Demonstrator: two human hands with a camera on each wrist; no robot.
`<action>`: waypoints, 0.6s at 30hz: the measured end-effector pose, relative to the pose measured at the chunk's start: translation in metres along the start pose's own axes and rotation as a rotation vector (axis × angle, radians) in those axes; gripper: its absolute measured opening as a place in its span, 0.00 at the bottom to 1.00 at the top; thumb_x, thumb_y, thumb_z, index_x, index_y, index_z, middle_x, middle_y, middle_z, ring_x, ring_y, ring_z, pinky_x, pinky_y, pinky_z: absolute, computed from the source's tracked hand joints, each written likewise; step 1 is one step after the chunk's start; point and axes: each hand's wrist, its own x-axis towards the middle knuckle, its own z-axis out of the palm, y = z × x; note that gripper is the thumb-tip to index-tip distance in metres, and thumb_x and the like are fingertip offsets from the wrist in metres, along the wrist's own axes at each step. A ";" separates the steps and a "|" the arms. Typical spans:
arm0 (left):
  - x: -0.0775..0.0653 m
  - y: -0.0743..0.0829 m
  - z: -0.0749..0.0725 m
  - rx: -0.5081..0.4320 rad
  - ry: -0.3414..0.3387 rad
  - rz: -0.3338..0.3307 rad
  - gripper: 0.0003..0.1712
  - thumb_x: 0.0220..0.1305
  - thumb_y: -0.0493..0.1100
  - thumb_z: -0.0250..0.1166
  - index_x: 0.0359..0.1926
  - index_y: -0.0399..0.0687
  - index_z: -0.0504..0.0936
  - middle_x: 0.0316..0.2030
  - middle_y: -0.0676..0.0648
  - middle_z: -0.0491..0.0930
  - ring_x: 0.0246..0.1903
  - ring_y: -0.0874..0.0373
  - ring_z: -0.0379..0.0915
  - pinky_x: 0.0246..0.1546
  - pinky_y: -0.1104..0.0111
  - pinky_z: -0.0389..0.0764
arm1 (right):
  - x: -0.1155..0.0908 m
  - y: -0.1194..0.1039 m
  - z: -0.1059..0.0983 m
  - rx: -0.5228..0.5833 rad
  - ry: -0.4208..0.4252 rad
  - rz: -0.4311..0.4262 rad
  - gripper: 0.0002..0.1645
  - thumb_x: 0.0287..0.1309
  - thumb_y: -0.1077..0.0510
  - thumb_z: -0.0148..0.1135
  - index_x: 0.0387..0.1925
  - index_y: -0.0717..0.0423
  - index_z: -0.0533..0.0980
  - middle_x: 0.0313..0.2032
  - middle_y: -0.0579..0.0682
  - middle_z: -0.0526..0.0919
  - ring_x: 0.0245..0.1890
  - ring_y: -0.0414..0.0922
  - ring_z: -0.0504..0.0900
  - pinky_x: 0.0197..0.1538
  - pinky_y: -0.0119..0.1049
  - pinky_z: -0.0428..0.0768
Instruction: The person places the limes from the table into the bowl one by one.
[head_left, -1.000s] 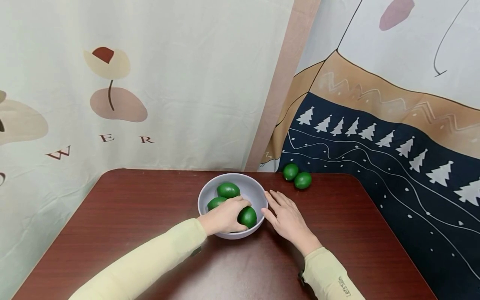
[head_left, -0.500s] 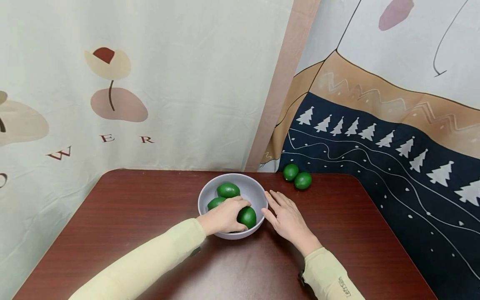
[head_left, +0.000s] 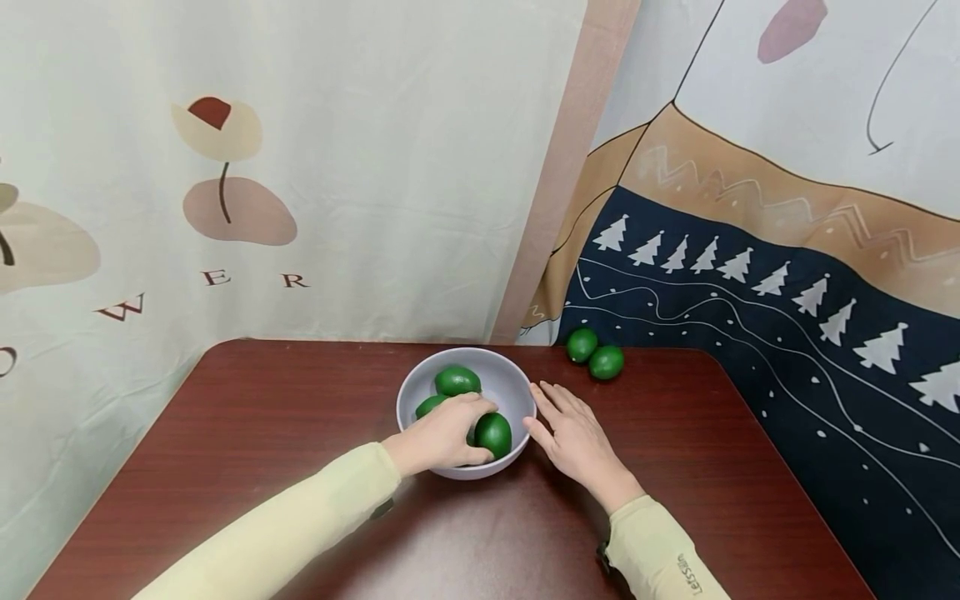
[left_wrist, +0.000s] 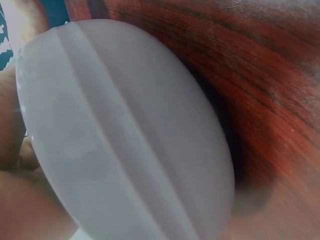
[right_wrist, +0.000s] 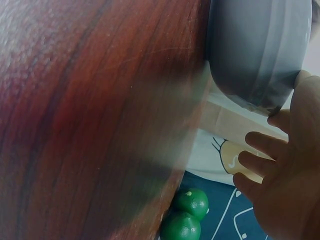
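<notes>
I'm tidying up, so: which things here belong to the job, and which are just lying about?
Part of the job:
left hand, at the front fruit
right hand, touching the bowl
back fruit and half-hidden fruit, in the bowl

Probably lying about:
two loose fruits, untouched, on the table
printed cloths

Dk. reddish-brown wood table (head_left: 480, 542), rounded far corners, shiny patch nr. the front. Behind, on the L, a pale curtain (head_left: 390, 183) w/ a flower print (head_left: 216, 129), dk. red centre, stem running down into a pinkish blob (head_left: 240, 210); letters W, E, R (head_left: 217, 277) beneath, & I can make out part of another at the edge. Slanting pinkish band (head_left: 558, 167), then the R-hand cloth (head_left: 780, 100): mauve blob (head_left: 792, 30) up top, tan hill (head_left: 750, 167) w/ zigzags, navy ground (head_left: 795, 383) w/ white fir trees (head_left: 736, 263), wavy lines & dots.
</notes>
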 end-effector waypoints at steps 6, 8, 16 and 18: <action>-0.007 0.000 -0.004 -0.023 0.028 -0.011 0.32 0.53 0.46 0.77 0.58 0.37 0.82 0.55 0.43 0.83 0.60 0.47 0.76 0.61 0.56 0.78 | 0.000 -0.001 0.000 0.000 -0.005 0.007 0.37 0.75 0.41 0.55 0.77 0.55 0.65 0.74 0.60 0.67 0.76 0.62 0.62 0.75 0.61 0.61; -0.009 0.000 -0.006 -0.039 0.037 -0.016 0.32 0.54 0.46 0.77 0.58 0.36 0.81 0.56 0.43 0.82 0.61 0.46 0.76 0.62 0.55 0.78 | 0.000 -0.001 0.000 0.000 -0.004 0.007 0.37 0.75 0.41 0.55 0.77 0.55 0.65 0.74 0.60 0.67 0.76 0.62 0.62 0.75 0.61 0.61; -0.018 -0.004 -0.012 -0.054 0.106 -0.013 0.33 0.55 0.46 0.76 0.60 0.34 0.80 0.57 0.41 0.81 0.59 0.46 0.76 0.61 0.54 0.78 | 0.000 0.000 0.001 -0.004 0.007 -0.003 0.37 0.75 0.42 0.56 0.76 0.56 0.66 0.74 0.61 0.68 0.75 0.63 0.63 0.74 0.62 0.62; -0.021 -0.005 -0.013 -0.069 0.124 -0.023 0.33 0.56 0.46 0.76 0.61 0.35 0.80 0.58 0.41 0.81 0.59 0.47 0.76 0.61 0.54 0.78 | 0.000 0.001 0.001 -0.003 0.001 -0.001 0.37 0.75 0.42 0.56 0.76 0.55 0.66 0.74 0.60 0.68 0.75 0.63 0.63 0.74 0.62 0.61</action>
